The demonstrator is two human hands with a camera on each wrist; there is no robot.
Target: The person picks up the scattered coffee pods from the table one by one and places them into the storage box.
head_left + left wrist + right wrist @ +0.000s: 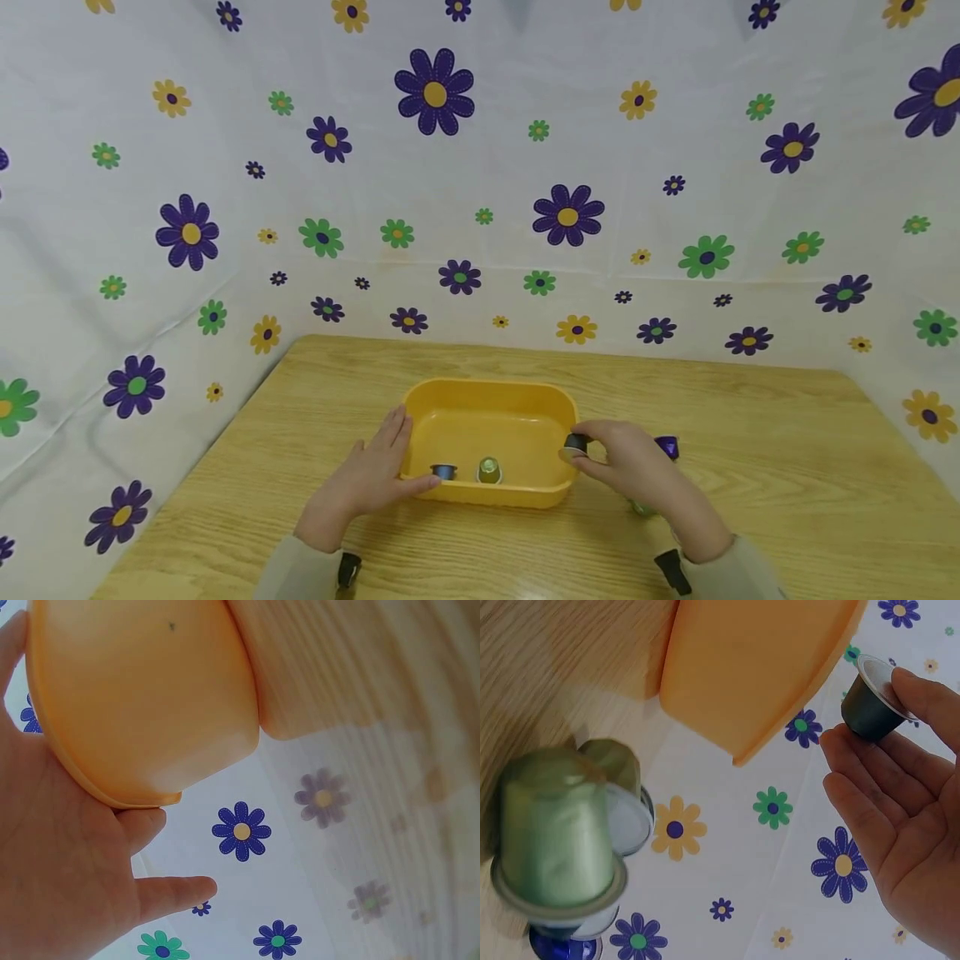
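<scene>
A yellow plastic tub [465, 433] stands on the table, holding a blue coffee capsule [444, 473] and a yellow-green coffee capsule [489, 471] near its front wall. My left hand [367, 479] rests along its left side, fingers fairly straight at the rim and thumb over the front corner. In the right wrist view, my right hand [922, 802] pinches a dark coffee capsule [870, 709] between thumb and fingers by its lid and base. From the head view, this capsule is at the tub's right rim.
To the right of the tub lie more capsules: a purple one [667, 447] beyond my right hand and a green one [555, 832], large in the right wrist view. The wooden table [780, 467] meets a flower-printed cloth [495, 150] at the back and sides.
</scene>
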